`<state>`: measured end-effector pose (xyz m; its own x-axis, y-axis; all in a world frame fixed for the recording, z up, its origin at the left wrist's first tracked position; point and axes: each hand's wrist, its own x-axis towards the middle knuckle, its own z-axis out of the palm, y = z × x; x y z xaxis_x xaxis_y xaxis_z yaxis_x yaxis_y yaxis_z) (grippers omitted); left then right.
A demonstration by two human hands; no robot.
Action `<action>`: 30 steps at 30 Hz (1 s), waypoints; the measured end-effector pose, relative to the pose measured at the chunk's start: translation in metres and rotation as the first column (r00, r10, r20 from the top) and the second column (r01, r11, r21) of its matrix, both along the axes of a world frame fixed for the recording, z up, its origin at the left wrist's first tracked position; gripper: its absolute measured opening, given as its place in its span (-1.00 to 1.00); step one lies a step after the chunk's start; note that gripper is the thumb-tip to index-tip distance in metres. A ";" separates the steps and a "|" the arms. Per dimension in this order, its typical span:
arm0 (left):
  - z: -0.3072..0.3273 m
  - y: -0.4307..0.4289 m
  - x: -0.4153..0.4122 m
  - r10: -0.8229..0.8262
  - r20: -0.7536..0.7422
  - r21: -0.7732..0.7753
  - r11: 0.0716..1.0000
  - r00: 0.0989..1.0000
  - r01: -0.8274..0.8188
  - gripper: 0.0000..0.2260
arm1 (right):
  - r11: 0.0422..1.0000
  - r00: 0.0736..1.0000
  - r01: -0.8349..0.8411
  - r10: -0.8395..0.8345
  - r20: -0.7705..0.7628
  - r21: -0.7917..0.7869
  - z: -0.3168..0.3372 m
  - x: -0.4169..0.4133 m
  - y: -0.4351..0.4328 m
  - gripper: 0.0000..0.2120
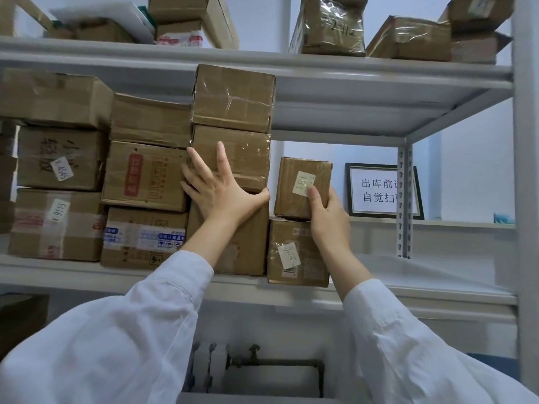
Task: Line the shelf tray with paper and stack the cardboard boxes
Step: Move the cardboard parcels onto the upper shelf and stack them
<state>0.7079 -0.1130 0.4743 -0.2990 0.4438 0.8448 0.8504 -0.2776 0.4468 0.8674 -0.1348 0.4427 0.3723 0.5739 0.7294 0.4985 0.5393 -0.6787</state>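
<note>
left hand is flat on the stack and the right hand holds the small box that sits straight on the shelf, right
Not quite. In the head view the small box sits on a bigger box, not on the shelf. The rest holds: left hand flat on the stack, right hand holding the small box.

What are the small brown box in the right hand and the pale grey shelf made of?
The small brown box: likely corrugated cardboard, matte, with glossy clear tape that glints and a pale paper sticker. The pale grey shelf: probably painted metal, smooth even coat, slotted upright.
</note>
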 end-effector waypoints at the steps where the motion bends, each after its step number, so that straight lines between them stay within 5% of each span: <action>1: -0.001 0.000 -0.001 -0.003 -0.002 0.002 1.000 1.000 0.003 0.06 | 1.000 1.000 0.011 -0.011 0.013 -0.010 0.000 -0.001 0.000 -0.54; 12: -0.014 0.002 -0.005 -0.058 -0.002 0.050 0.997 0.998 0.058 0.04 | 0.992 0.993 -0.107 0.110 0.047 -0.069 -0.002 0.000 0.001 -0.43; 16: -0.019 0.002 0.001 -0.068 0.018 0.062 0.996 0.998 0.067 0.03 | 0.965 0.964 -0.258 0.254 -0.078 -0.043 -0.011 0.006 -0.006 -0.11; 19: -0.023 0.000 0.004 -0.077 0.033 0.034 0.997 0.997 0.075 0.08 | 0.963 0.971 -0.233 0.237 0.018 -0.138 -0.022 0.009 -0.005 0.08; 30: -0.031 -0.004 0.004 -0.052 0.038 -0.024 0.998 0.998 0.053 0.13 | 0.964 0.972 -0.227 0.233 0.032 -0.139 -0.028 0.006 0.007 0.10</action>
<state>0.7117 -0.1168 0.4437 -0.3055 0.4802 0.8222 0.8177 -0.3101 0.4850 0.8734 -0.1276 0.4152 0.1850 0.7334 0.6542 0.4054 0.5494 -0.7306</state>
